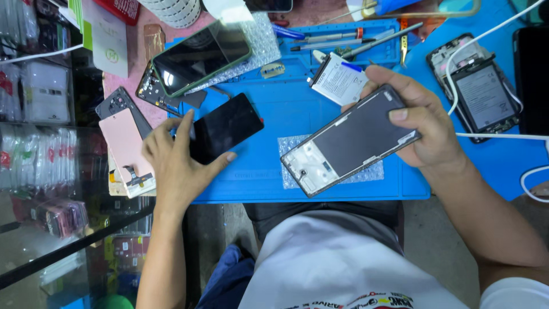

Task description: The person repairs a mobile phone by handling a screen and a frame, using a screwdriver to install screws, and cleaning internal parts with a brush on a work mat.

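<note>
Fingers [400, 114] of the right hand [423, 123] are curled around a phone frame [350, 140], which is gripped at its far end and held tilted over the blue mat [286, 103]. Its inside is shown: a dark flat part, with a pale end near the body. Bubble wrap [374, 171] is seen under it. A black screen [224, 127] is pinched at its edge by the left hand [174, 163], thumb on one side, fingers on the other, low over the mat. A white battery [339, 80] is seen just behind the frame.
</note>
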